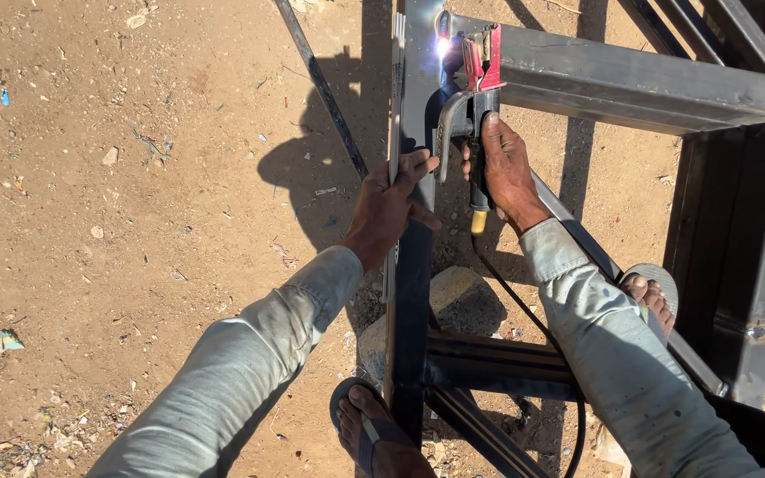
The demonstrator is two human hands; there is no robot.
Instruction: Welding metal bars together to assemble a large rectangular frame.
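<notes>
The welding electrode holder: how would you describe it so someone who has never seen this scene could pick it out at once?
Start at the grey steel tube frame lying on the sandy ground. At its upper corner, where a bright arc glows, the right hand wraps a dark handle; the left hand steadies the upright tube beside it. The electrode holder is the only red-jawed clamp, with a curved metal lever and a black cable trailing from it.

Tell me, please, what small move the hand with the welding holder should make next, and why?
Probably ease the holder slowly along the joint. The right hand has its tip at the bright arc, where the upright meets the crossbar, and the left hand steadies the upright.
</notes>
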